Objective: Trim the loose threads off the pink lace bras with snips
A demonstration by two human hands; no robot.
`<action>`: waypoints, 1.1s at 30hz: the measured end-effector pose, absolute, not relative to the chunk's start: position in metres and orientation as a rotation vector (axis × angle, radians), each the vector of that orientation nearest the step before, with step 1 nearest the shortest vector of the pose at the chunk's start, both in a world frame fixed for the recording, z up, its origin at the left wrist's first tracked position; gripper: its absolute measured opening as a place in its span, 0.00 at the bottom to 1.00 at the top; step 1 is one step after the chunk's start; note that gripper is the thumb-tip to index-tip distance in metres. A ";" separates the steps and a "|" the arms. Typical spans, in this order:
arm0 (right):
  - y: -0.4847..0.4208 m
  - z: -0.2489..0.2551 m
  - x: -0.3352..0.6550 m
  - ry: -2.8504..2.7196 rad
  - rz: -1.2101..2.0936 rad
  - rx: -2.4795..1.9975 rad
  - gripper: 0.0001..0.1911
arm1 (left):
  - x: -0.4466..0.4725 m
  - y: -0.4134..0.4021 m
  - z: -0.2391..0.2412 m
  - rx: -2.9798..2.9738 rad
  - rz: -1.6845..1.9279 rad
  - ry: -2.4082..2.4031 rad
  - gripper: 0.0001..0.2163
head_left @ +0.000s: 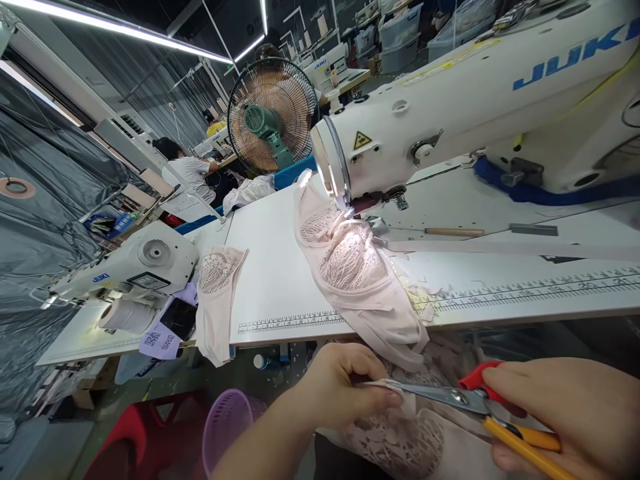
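A strip of pink fabric [385, 387] is pinched by the left hand [345, 387]; scissors [480, 407] are gripped in the right hand [570, 413], blades touching the strip.

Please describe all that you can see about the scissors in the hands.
The scissors have grey metal blades and red and yellow handles, plastic by their look. They lie almost level, tips pointing left. The right hand grips the handles. The blades meet a pale fabric edge pinched by the left hand, below the table rim. Whether the blades are open is unclear.

Pale pink lace garment [400, 440], scissors [480, 400] at edge
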State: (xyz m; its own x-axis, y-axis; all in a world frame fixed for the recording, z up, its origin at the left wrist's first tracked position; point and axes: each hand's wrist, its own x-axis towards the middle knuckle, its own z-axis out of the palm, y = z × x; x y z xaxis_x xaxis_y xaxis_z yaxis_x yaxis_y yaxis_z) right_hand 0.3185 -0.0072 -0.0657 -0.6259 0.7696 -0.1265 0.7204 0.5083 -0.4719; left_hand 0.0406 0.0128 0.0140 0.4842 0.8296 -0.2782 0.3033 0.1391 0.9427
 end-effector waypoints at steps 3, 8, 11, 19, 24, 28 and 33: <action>-0.008 -0.068 0.318 -2.653 0.784 -1.292 0.16 | 0.041 0.013 0.013 1.424 0.498 1.065 0.21; -0.009 -0.072 0.319 -2.631 0.716 -1.262 0.15 | 0.043 0.014 0.016 1.399 0.490 1.047 0.21; -0.010 -0.070 0.320 -2.625 0.633 -1.284 0.15 | 0.043 0.014 0.017 1.424 0.472 1.038 0.21; -0.010 -0.071 0.320 -2.619 0.584 -1.246 0.17 | 0.042 0.015 0.018 1.469 0.439 1.046 0.21; -0.011 -0.076 0.318 -2.629 0.633 -1.254 0.15 | 0.043 0.015 0.020 1.441 0.432 1.057 0.21; -0.013 -0.073 0.316 -2.586 0.862 -1.330 0.16 | 0.042 0.016 0.018 1.445 0.427 1.070 0.22; -0.012 -0.070 0.315 -2.522 0.979 -1.356 0.18 | 0.043 0.015 0.016 1.447 0.454 1.063 0.22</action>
